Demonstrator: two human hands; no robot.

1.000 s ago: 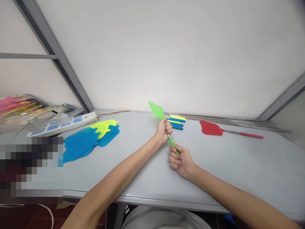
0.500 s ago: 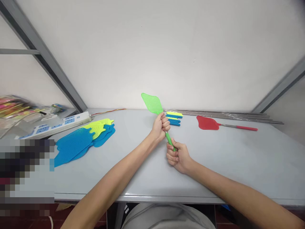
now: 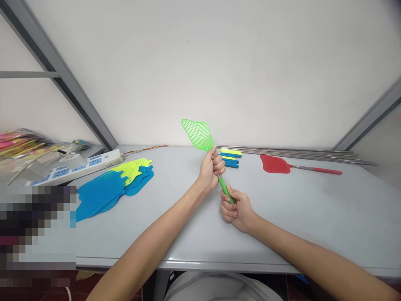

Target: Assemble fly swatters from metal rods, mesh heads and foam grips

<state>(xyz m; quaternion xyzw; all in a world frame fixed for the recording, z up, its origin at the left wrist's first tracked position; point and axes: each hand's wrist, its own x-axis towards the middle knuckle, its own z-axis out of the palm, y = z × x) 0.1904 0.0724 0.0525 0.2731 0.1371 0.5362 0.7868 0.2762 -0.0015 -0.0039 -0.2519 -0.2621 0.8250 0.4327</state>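
A green fly swatter is held up over the table, its mesh head pointing up and to the left. My left hand is closed around it just below the head, hiding most of the metal shaft. Lower down, my right hand wraps round the green handle. A short bit of handle and shaft shows between the two fists. Behind my left hand lie several blue and yellow handles. To the right rests a red fly swatter with a grey and red handle.
Blue swatter heads and yellow swatter heads lie overlapping on the left of the grey table. A white power strip is beyond them. Thin metal rods run along the wall. Bagged colourful items sit far left.
The view has shifted slightly. Both hands keep their grip on the green fly swatter, whose head now appears a little higher and further left.
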